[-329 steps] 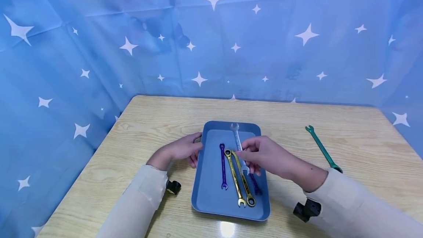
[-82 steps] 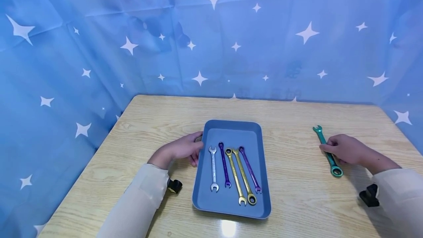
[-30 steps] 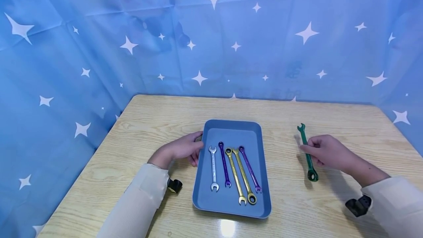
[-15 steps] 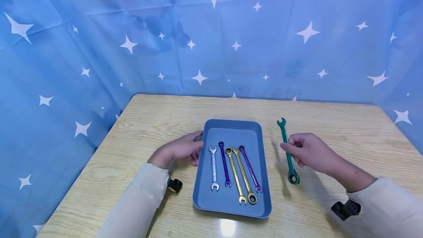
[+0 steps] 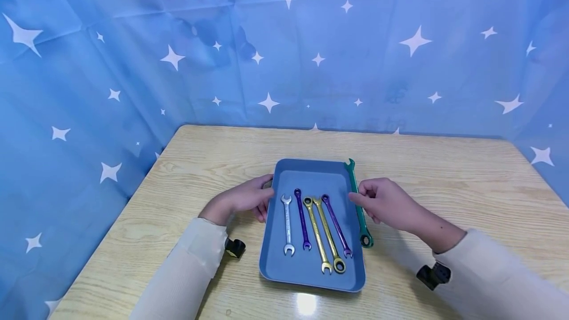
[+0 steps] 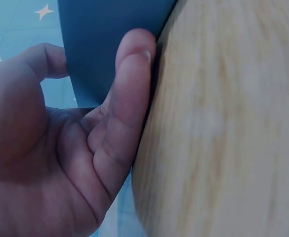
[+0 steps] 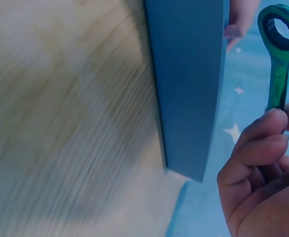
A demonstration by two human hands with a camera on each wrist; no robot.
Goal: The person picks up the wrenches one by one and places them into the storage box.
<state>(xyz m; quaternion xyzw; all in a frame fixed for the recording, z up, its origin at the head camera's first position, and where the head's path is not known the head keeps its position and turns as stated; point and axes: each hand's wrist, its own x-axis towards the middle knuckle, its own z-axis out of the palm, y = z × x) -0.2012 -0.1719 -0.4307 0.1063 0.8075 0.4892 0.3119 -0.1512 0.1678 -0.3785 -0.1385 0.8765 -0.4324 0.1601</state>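
Observation:
My left hand (image 5: 242, 199) holds the left wall of a blue-grey tray (image 5: 289, 271), its fingers against the outer side in the left wrist view. In the tray lie a silver wrench (image 5: 287, 226), two purple wrenches (image 5: 303, 221) (image 5: 337, 226) and two gold wrenches (image 5: 317, 235) (image 5: 329, 235), side by side. My right hand (image 5: 386, 204) pinches a green combination wrench (image 5: 364, 228) by the middle of its shaft, over the tray's right rim. The right wrist view shows its ring end (image 7: 281, 29) upward, apart from the tray wall (image 7: 188, 89).
The tray stands on a light wood-grain table (image 5: 213, 157). A blue cloth with white stars (image 5: 284, 53) hangs behind the table and along its left side. A black wrist camera sits at each cuff, the right one (image 5: 433, 275) low over the table.
My right hand has picked up the green wrench from the table's right side and carried it left to the tray. Earlier it held the silver wrench, which now lies in the tray. My left hand stays.

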